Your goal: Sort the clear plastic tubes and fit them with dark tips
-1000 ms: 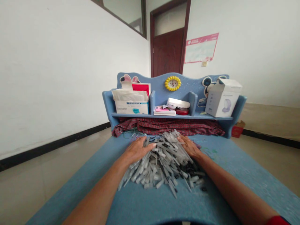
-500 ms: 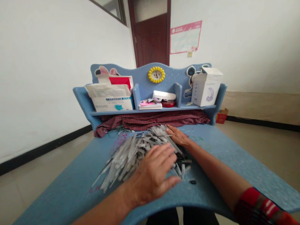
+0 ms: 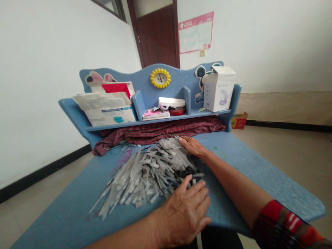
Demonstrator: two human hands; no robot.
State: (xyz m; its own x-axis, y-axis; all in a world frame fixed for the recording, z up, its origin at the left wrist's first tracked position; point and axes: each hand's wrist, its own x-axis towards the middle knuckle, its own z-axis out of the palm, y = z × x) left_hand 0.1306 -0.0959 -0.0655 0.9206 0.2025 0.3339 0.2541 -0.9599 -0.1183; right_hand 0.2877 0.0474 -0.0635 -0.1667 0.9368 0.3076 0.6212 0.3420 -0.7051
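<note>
A loose heap of several thin clear plastic tubes (image 3: 145, 173), with small black caps mixed in at its right side, lies on a blue desk (image 3: 246, 166). My left hand (image 3: 185, 212) rests flat on the desk at the heap's near right edge, fingers stretched out and together, holding nothing. My right hand (image 3: 191, 146) lies palm down on the far right end of the heap, fingers extended over the tubes. A red striped sleeve (image 3: 285, 221) covers my right upper arm.
A red checked cloth (image 3: 160, 133) lies under the desk's blue shelf (image 3: 155, 119). On the shelf stand a mask box (image 3: 109, 114), papers with a red tin (image 3: 176, 110) and a white carton (image 3: 219, 90). A yellow clock (image 3: 160, 78) is on the backboard. A small cardboard box (image 3: 239, 121) sits on the floor.
My left hand left the far left of the heap and came back to the near right edge. The tubes have spread out to the left. The view swung right.
</note>
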